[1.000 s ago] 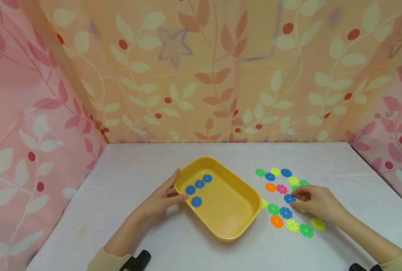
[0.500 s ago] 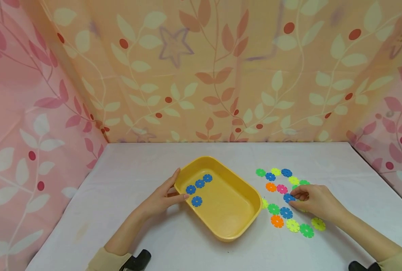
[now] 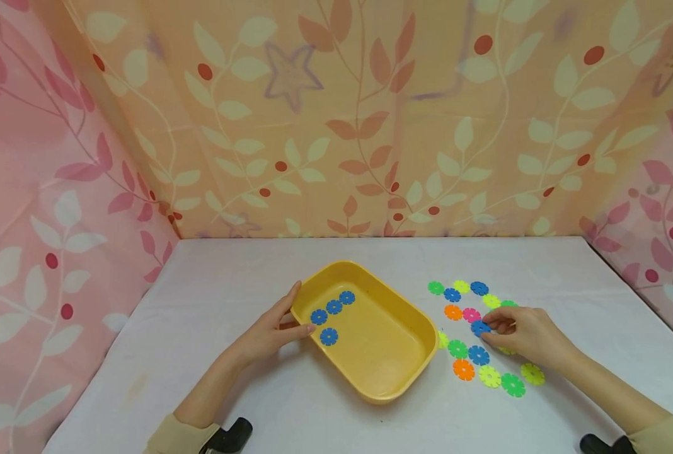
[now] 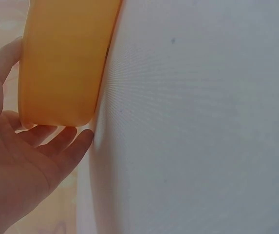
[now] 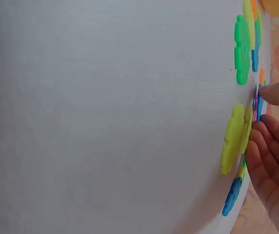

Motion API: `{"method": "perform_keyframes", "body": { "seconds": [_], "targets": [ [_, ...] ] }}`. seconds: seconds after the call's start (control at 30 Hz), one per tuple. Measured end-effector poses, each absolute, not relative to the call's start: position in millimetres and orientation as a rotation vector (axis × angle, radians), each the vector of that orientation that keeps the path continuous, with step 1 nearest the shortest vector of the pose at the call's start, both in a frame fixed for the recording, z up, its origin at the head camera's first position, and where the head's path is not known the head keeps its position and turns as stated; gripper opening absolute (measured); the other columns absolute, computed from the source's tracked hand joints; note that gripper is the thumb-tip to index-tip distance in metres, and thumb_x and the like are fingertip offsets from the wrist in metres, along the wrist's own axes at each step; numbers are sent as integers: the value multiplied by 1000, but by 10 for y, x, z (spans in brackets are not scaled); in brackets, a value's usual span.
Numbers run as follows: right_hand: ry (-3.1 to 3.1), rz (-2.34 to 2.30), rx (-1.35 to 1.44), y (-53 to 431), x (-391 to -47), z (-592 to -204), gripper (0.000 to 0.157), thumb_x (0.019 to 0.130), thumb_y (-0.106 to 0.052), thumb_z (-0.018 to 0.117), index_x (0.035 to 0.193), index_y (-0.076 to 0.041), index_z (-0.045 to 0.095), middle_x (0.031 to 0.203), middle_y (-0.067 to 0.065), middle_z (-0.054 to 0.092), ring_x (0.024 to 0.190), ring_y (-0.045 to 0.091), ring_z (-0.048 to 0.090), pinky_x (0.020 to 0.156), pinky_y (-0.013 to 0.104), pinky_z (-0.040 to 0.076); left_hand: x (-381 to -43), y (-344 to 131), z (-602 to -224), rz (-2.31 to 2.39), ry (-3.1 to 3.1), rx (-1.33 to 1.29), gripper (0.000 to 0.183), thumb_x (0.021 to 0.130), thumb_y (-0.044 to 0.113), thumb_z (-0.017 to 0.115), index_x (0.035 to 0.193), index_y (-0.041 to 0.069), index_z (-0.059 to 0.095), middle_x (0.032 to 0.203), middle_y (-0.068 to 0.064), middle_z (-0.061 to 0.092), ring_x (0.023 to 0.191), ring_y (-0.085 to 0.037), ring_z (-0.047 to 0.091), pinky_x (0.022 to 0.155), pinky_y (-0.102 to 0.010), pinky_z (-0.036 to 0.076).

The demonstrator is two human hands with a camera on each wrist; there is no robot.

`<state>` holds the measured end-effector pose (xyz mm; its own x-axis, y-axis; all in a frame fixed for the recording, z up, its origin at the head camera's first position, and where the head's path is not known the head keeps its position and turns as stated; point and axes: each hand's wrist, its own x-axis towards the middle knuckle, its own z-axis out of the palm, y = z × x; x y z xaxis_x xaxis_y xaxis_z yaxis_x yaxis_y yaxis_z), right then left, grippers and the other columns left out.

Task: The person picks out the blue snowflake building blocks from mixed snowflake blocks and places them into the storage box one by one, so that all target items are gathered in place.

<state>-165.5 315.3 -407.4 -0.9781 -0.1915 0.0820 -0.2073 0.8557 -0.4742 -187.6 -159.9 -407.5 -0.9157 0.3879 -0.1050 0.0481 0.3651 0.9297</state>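
Shifted slightly toward the yellow tray [image 3: 390, 340], a blue disc [image 3: 477, 328] sits pinched between thumb and fingers of the right hand [image 3: 526, 334] among loose discs [image 3: 513, 384] on the counter [image 3: 416, 429], while the left hand [image 3: 271, 331] grips the tray's end, thumb over rim, apparently to steady it.

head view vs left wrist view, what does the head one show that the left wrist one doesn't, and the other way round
Only the head view shows the four blue discs inside the yellow tray, the loose coloured discs and the right hand.

Only the left wrist view shows the palm side of the left hand, with its fingers at the tray's outside.

Both show the left hand, the tray and the white tablecloth.
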Motion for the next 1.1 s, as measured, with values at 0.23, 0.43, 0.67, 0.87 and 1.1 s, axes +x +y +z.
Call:
{"method": "perform_keyframes", "body": {
  "seconds": [0.23, 0.43, 0.67, 0.87, 1.1],
  "targets": [
    [-3013, 913, 353, 3216, -1675, -4090, 34, 80, -36, 81, 104, -13, 72, 84, -6, 61, 77, 12, 55, 67, 19, 51, -1884, -1601, -4075, 1569, 2316, 433, 96, 88, 34, 74, 158, 23, 9, 161, -5, 14, 127, -29, 51, 109, -46, 35],
    [-3065, 1076, 335, 3327, -1712, -4101, 35, 82, -36, 78, 108, -13, 71, 87, -1, 62, 78, 12, 56, 68, 20, 50, -1871, -1597, -4056, 1549, 2331, 417, 96, 88, 36, 73, 158, 24, 10, 161, -6, 14, 127, -29, 51, 109, -46, 34],
    [-3054, 1133, 353, 3345, -1735, -4124, 34, 82, -33, 79, 107, -12, 71, 85, 1, 59, 76, 13, 54, 65, 20, 48, -1869, -1601, -4057, 1561, 2325, 389, 97, 87, 36, 75, 158, 27, 10, 161, -3, 17, 128, -27, 51, 111, -48, 31],
    [-3028, 1168, 349, 3318, -1721, -4131, 34, 82, -32, 79, 108, -12, 70, 85, 3, 56, 75, 15, 51, 61, 20, 44, -1877, -1600, -4071, 1562, 2323, 419, 96, 88, 34, 74, 158, 23, 10, 161, -6, 15, 127, -29, 51, 110, -48, 32],
    [-3014, 1166, 359, 3290, -1721, -4166, 37, 81, -34, 80, 110, -14, 70, 84, 2, 53, 76, 16, 49, 59, 21, 42, -1873, -1596, -4062, 1551, 2334, 419, 96, 88, 35, 74, 158, 22, 10, 162, -6, 14, 128, -29, 50, 110, -49, 31]
  ]
}}
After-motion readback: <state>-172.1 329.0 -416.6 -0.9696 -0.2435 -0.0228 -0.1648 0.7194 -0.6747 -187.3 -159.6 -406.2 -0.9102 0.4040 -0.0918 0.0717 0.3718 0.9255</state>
